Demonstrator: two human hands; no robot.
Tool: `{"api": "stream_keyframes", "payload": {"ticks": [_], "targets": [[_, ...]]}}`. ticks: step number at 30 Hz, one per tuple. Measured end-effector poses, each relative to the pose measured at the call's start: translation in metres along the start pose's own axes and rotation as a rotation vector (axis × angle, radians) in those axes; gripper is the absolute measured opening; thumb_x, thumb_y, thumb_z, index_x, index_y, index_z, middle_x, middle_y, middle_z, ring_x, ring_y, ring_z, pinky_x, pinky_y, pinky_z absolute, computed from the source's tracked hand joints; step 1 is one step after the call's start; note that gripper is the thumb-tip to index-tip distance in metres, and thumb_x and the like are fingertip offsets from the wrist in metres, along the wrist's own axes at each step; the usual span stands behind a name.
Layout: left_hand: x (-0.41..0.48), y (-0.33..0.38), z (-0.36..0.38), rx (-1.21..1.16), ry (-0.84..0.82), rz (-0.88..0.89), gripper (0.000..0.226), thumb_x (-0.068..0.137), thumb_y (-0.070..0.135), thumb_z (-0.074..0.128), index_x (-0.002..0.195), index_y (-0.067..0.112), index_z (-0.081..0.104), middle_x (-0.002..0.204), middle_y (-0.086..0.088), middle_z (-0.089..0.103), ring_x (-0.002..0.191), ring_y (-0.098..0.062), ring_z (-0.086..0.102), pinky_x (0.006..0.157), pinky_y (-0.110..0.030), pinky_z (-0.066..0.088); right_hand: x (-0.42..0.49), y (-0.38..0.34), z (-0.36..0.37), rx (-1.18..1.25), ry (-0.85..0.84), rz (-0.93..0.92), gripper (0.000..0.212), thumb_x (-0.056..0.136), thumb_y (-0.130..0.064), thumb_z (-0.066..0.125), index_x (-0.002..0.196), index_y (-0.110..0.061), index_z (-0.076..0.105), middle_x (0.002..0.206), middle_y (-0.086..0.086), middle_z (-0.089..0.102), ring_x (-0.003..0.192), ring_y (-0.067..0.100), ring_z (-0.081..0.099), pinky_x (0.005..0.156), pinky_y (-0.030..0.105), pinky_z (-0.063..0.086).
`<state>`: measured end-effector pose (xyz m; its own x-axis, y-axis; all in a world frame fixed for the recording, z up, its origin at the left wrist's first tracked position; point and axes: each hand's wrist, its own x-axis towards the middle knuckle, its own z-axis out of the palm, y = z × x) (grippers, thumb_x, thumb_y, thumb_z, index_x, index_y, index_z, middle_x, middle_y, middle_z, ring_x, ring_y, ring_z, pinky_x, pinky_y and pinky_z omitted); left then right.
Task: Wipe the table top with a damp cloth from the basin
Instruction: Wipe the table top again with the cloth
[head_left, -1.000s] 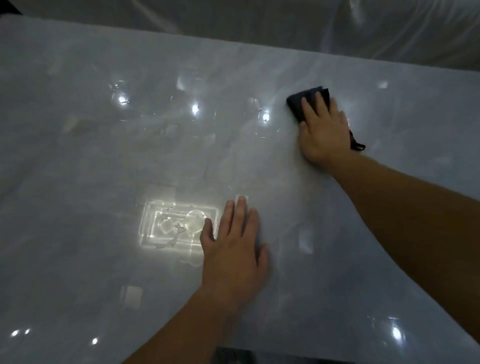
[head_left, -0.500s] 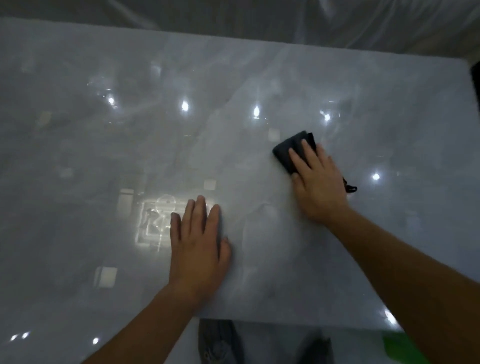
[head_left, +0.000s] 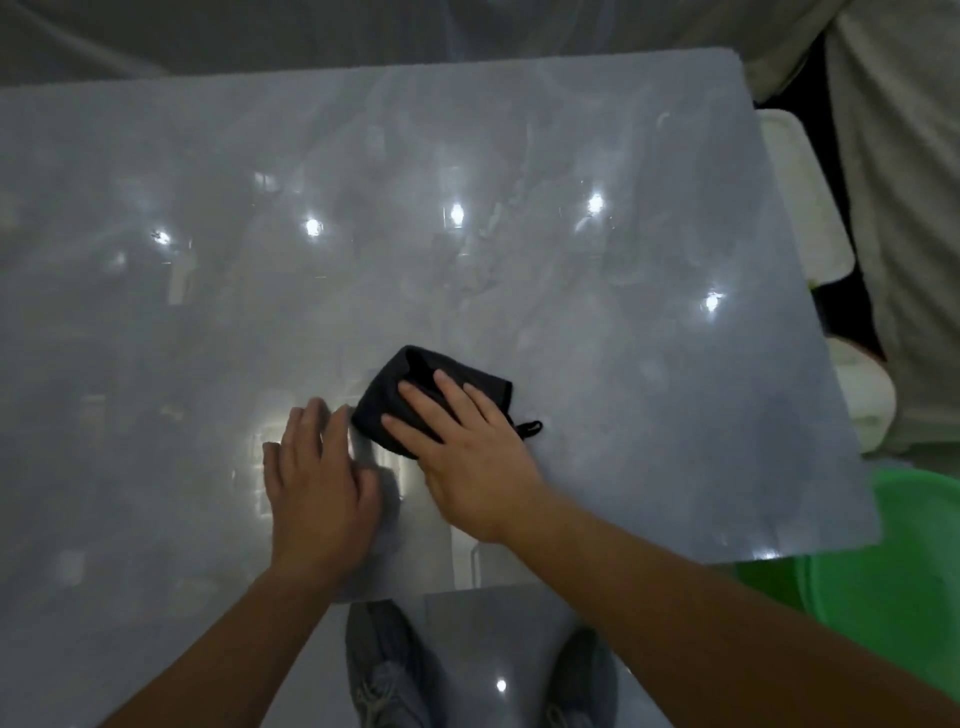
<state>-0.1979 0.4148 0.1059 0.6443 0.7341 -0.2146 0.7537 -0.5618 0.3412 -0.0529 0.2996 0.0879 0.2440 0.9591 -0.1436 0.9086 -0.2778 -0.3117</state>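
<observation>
**Surface** (head_left: 623, 156): pale grey, glossy and marbled, filling most of the view. Ceiling lights mirror in it as bright dots. Faint smears cross the middle, and I cannot tell which zones are wiped. You stand at its near edge, with your shoes (head_left: 384, 675) visible on the floor below.

**Basin** (head_left: 893, 613): green, low on your right, just off the surface's near right corner. It is probably parked there so you can re-wet the cloth without stepping away.

**Left hand** (head_left: 317, 483): laid flat near the front edge, fingers straight and gripping nothing. It is slightly blurred. I read it as a brace that takes your weight while you lean in.

**Right hand** (head_left: 467, 457): palm down on the cloth, fingers straight and spread, pressing it and not clutching it. A flat palm spreads the load, so more fabric meets the surface.

**Cloth** (head_left: 410, 395): dark and folded into a compact pad, lying on the near-centre surface. It sits under your right fingers and just beside the left fingertips. Its far part shows beyond your fingertips.

**Loop** (head_left: 530, 428): a small hanging tab at the cloth's right edge, lying flat on the surface.

**Step in hand:** a wiping pass in the near-centre zone.

**Risk:** the bracing palm could slide on wet gloss.
</observation>
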Motion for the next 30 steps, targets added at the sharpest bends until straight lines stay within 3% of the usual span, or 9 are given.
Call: {"api": "stream_keyframes", "payload": {"ticks": [4,8,11,15,17,20,21,26,30], "targets": [[0.004,0.01,-0.002,0.046,-0.005,0.063,0.057,0.087,0.025,0.046,0.143,0.011,0.043,0.155,-0.019,0.034,0.147,-0.037,0.025,0.117,-0.062,0.018,-0.006,0.023,-0.006,-0.019,0.036,0.142,0.061,0.097,-0.03,0.046,0.156,-0.033,0.03,0.167,0.003,0.021,0.153,0.036,0.014,0.124,0.052,0.016],[0.004,0.03,0.002,0.054,-0.033,0.179,0.057,0.089,0.03,0.045,0.143,0.012,0.044,0.157,-0.019,0.034,0.149,-0.035,0.024,0.119,-0.06,0.014,-0.065,0.082,-0.023,-0.04,0.092,0.63,0.06,0.099,-0.038,0.039,0.157,-0.034,0.026,0.167,0.004,0.021,0.15,0.036,0.022,0.115,0.056,0.029],[0.001,0.064,0.016,0.041,-0.059,0.288,0.056,0.09,0.034,0.039,0.142,0.013,0.046,0.155,-0.018,0.037,0.148,-0.035,0.025,0.119,-0.06,0.017,-0.112,0.129,-0.044,-0.03,0.053,0.825,0.064,0.098,-0.051,0.039,0.157,-0.033,0.025,0.165,0.009,0.018,0.146,0.038,0.022,0.113,0.056,0.028],[-0.004,0.108,0.039,0.06,-0.123,0.399,0.056,0.092,0.038,0.036,0.143,0.017,0.045,0.158,-0.014,0.034,0.149,-0.033,0.024,0.117,-0.062,0.02,-0.092,0.143,-0.041,-0.006,0.115,0.843,0.074,0.096,-0.059,0.033,0.16,-0.026,0.014,0.168,0.015,0.008,0.151,0.043,0.009,0.123,0.057,0.013],[-0.006,0.122,0.049,0.099,-0.147,0.404,0.057,0.092,0.039,0.035,0.145,0.018,0.044,0.158,-0.014,0.033,0.149,-0.033,0.024,0.116,-0.063,0.021,-0.085,0.121,-0.028,-0.038,0.139,0.688,0.069,0.1,-0.054,0.031,0.16,-0.022,0.02,0.167,0.016,0.012,0.151,0.045,0.009,0.123,0.058,0.013],[-0.012,0.136,0.057,0.167,-0.17,0.408,0.059,0.092,0.039,0.034,0.147,0.018,0.043,0.159,-0.015,0.031,0.15,-0.033,0.021,0.116,-0.062,0.02,-0.132,0.112,-0.018,-0.1,0.025,0.339,0.058,0.103,-0.043,0.034,0.157,-0.023,0.028,0.167,0.013,0.018,0.153,0.041,0.012,0.123,0.058,0.014],[-0.015,0.14,0.059,0.178,-0.17,0.408,0.059,0.092,0.039,0.034,0.146,0.017,0.045,0.159,-0.015,0.032,0.15,-0.034,0.021,0.116,-0.062,0.02,-0.15,0.131,-0.023,-0.102,0.007,0.322,0.057,0.103,-0.042,0.032,0.157,-0.025,0.027,0.167,0.012,0.018,0.153,0.039,0.012,0.123,0.057,0.015],[-0.027,0.173,0.077,0.215,-0.16,0.387,0.059,0.088,0.04,0.039,0.14,0.015,0.05,0.157,-0.021,0.033,0.147,-0.039,0.025,0.114,-0.062,0.023,-0.179,0.273,-0.065,-0.066,0.056,0.732,0.061,0.103,-0.043,0.026,0.16,-0.024,0.017,0.169,0.012,0.008,0.154,0.039,0.005,0.122,0.058,0.018],[-0.041,0.189,0.09,0.249,-0.148,0.342,0.063,0.089,0.04,0.038,0.144,0.011,0.045,0.159,-0.021,0.028,0.148,-0.039,0.022,0.114,-0.064,0.022,-0.216,0.227,-0.042,-0.094,0.033,0.522,0.06,0.103,-0.044,0.035,0.158,-0.027,0.018,0.168,0.01,0.01,0.155,0.036,0.004,0.122,0.057,0.021]]}}
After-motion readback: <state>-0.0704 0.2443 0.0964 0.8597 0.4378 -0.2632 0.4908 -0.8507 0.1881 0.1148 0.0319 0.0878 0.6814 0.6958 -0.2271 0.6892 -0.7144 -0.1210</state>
